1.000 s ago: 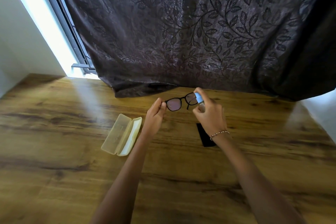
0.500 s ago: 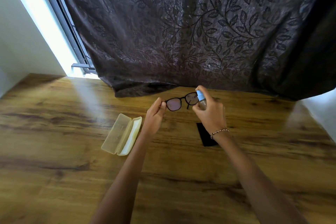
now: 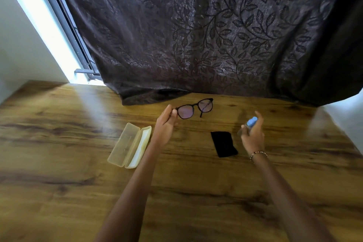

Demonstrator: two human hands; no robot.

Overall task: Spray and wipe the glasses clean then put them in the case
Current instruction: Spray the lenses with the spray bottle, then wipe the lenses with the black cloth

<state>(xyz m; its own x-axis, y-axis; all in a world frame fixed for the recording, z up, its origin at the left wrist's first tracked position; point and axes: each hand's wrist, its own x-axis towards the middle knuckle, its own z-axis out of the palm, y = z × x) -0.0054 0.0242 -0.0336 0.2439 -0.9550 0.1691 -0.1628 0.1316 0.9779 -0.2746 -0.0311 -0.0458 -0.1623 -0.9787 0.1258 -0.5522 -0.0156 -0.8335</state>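
Observation:
My left hand [image 3: 166,125] pinches the left end of the black-framed glasses [image 3: 194,108] and holds them above the wooden table [image 3: 59,182], lenses facing me. My right hand [image 3: 253,135] is off to the right of the glasses, wrapped around a small spray bottle with a blue top [image 3: 249,124]. A black cloth [image 3: 224,143] lies flat on the table between my two hands. The pale yellow glasses case [image 3: 130,145] lies open on the table to the left of my left wrist.
A dark leaf-patterned curtain [image 3: 196,35] hangs behind the table and its hem rests on the far edge. A bright window strip and its frame [image 3: 59,31] run along the left. White wall shows at the far right.
My right hand with the spray bottle has pulled away from the glasses, down and to the right. The black cloth is now uncovered. My left hand keeps the glasses in place.

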